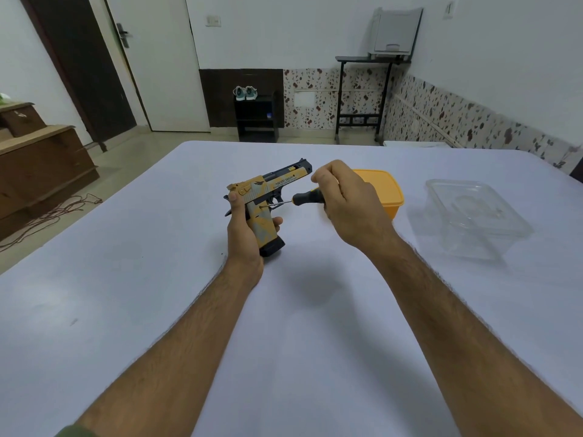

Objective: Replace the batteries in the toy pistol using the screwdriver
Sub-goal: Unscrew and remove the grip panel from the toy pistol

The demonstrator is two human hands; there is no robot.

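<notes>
A yellow, grey and black toy pistol [268, 187] is held above the white table [157, 294], barrel pointing to the far right. My left hand [244, 238] is wrapped around its grip from behind, thumb up by the hammer. My right hand [347, 203] holds a screwdriver [307, 197] with a black and yellow handle. Its thin metal shaft runs left, and the tip touches the side of the pistol's grip just below the trigger guard. No batteries are visible.
A yellow lidded box [391, 193] sits on the table right behind my right hand. A clear plastic container [476, 219] stands further right. Beyond the table are a door, a small black shelf with shoes and a black stand with a printer.
</notes>
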